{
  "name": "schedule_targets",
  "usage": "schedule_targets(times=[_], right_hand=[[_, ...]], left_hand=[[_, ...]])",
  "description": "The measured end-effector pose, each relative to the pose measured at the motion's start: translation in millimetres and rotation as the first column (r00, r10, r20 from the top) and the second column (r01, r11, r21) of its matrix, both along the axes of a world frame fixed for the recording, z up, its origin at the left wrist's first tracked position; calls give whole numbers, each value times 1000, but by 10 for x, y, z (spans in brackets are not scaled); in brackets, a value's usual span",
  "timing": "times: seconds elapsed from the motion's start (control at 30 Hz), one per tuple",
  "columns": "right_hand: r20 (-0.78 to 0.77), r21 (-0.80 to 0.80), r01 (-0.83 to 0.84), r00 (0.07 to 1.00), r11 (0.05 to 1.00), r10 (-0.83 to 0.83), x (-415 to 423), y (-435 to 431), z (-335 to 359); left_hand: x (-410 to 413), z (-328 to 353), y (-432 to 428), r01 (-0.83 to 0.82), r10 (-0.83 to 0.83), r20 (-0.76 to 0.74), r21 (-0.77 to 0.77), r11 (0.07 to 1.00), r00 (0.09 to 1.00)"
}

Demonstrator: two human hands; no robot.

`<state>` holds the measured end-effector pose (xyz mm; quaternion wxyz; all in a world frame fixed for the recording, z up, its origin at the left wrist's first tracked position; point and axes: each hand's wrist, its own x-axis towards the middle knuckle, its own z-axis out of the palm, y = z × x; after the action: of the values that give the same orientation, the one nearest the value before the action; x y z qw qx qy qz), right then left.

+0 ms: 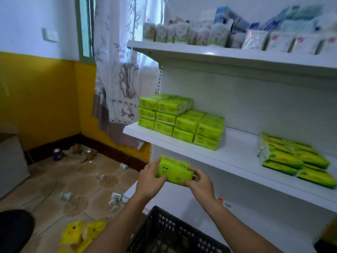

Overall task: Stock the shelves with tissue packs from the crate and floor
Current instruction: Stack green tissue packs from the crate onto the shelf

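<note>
Gripping one green tissue pack (174, 170), both hands curl around its ends: left hand (148, 179), right hand (199, 181).

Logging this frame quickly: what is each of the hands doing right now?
Left hand: grips the left end of the green tissue pack.
Right hand: grips the right end of the same pack.
</note>
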<state>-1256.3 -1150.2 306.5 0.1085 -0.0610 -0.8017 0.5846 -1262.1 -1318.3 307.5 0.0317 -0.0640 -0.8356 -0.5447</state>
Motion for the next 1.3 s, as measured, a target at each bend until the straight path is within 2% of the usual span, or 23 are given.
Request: schedule_targets(times=[0.2, 0.43, 0.63, 0.93, 1.3], right_hand=[[-148, 73, -4, 989, 997, 15, 25, -11, 565], [-285, 110, -16, 957, 994, 47, 62, -69, 759], [-294, 116, -103, 946, 988, 134, 4, -148, 831], [-275, 236, -169, 933, 957, 232, -226, -411, 992], [-263, 194, -17, 962, 981, 68, -613, -225, 826]], left_hand=[[231, 567, -75, 43, -33, -107, 87, 995, 994], [219, 849, -96, -24, 29, -170, 34, 999, 985], [201, 927, -194, -55, 60, -192, 33, 998, 980], [48, 923, -421, -101, 118, -180, 103, 990, 976], [-522, 812, -266, 13, 2, -119, 126, 992, 993]])
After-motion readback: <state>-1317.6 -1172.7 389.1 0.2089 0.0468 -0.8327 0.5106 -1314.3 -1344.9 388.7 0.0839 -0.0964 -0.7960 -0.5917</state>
